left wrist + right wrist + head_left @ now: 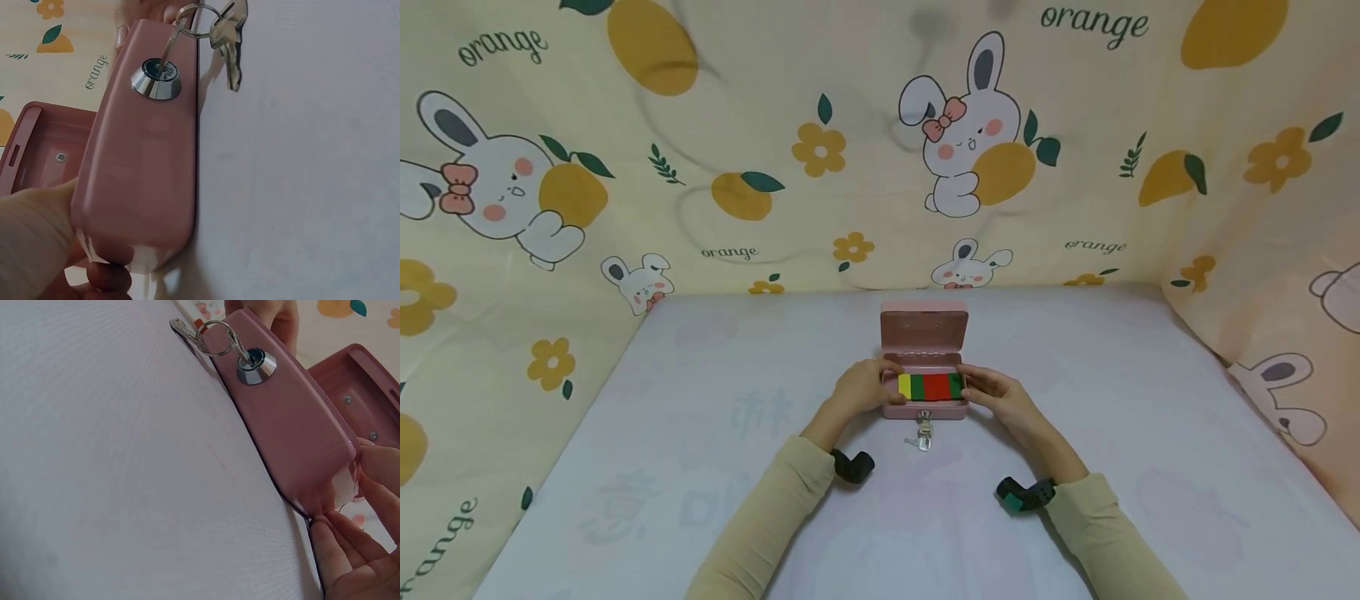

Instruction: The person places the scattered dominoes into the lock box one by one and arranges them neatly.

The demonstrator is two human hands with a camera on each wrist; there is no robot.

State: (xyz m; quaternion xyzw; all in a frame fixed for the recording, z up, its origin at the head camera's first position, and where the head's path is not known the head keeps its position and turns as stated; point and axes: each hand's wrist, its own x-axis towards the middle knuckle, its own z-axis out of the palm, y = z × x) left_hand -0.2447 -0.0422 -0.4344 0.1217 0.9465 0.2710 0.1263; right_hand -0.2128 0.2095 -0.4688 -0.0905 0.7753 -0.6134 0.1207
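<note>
A pink metal cash box (936,412) stands on the table with its lid (923,329) raised. In it lies a row of coloured blocks (936,387): yellow, green, red and green from left to right. My left hand (859,387) grips the box's left end, thumb over the rim and curled fingers low on the outside. At the other end my right hand (1009,404) holds the box, with fingertips (328,540) at its bottom edge. A key sits in the round lock (154,80) on the front, and a second key (231,56) hangs from its ring.
A white cloth (715,375) with faint marks covers the table. Behind it rises a cream curtain (865,67) printed with rabbits and oranges. Each wrist wears a black camera mount, the left one (853,467) and the right one (1026,495).
</note>
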